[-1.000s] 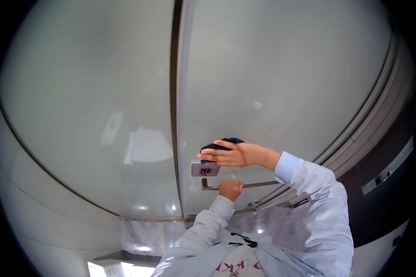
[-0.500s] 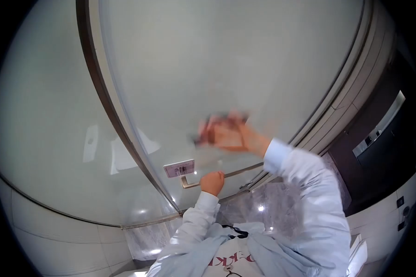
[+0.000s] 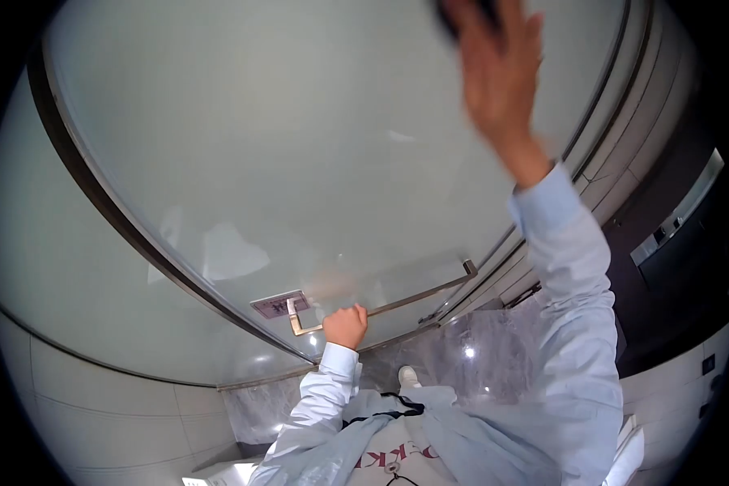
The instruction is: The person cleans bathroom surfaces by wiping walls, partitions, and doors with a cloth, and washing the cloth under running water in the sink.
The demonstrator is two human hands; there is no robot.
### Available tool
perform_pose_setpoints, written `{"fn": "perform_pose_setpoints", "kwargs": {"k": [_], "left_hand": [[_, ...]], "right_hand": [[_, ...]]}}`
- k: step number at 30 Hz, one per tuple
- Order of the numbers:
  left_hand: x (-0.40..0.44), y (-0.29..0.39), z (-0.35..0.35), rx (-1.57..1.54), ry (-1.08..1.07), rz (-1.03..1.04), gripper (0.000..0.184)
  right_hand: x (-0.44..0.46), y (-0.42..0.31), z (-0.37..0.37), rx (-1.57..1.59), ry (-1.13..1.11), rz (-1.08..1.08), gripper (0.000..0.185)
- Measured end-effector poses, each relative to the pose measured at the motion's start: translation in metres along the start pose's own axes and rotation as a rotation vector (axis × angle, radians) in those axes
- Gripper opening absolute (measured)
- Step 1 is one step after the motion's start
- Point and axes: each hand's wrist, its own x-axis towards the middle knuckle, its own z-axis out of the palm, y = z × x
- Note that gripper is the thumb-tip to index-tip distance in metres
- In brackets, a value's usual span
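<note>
My left hand (image 3: 346, 326) is closed around the long metal bar handle (image 3: 419, 296) of a frosted glass door (image 3: 300, 154). High at the upper right, my right hand (image 3: 500, 89) reaches up over the glass, smeared by motion. Under its fingers is a dark, cloth-like thing (image 3: 447, 19), partly cut off by the top of the view. I cannot make out its exact kind. Close to the left end of the handle, a small printed sign (image 3: 269, 306) is fixed on the glass.
A dark frame post (image 3: 97, 198) divides the door from a glass panel at left. Grey marble floor (image 3: 486, 348) lies below, with one pale shoe (image 3: 409, 377) showing. To the right are a panelled wall and a dark doorway (image 3: 656, 283).
My right hand has swept up and to the right across the glass with the dark cloth-like thing. My left hand keeps its hold on the handle. The view has shifted rightward.
</note>
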Motion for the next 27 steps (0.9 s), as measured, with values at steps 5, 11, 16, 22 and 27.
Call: {"fn": "perform_pose_setpoints", "kwargs": {"k": [5,11,16,22,27], "left_hand": [[0.000,0.003,-0.001,0.027,0.092,-0.020,0.042],[0.009,-0.008,0.016,0.088,0.064,-0.057,0.043],[0.005,-0.008,0.014,0.138,-0.018,-0.105,0.042],[0.007,-0.007,0.023,0.158,-0.026,-0.183,0.043],[0.011,-0.015,0.018,0.160,-0.054,-0.158,0.043]], "right_hand": [[-0.209,-0.054,0.008,0.124,-0.194,-0.660,0.054],[-0.169,0.020,0.037,0.102,-0.171,-0.537,0.038],[-0.011,0.133,0.002,0.042,0.269,0.114,0.039],[-0.190,0.035,0.040,0.065,-0.009,-0.275,0.064],[-0.321,0.012,0.019,0.209,-0.384,-0.937,0.043]]}}
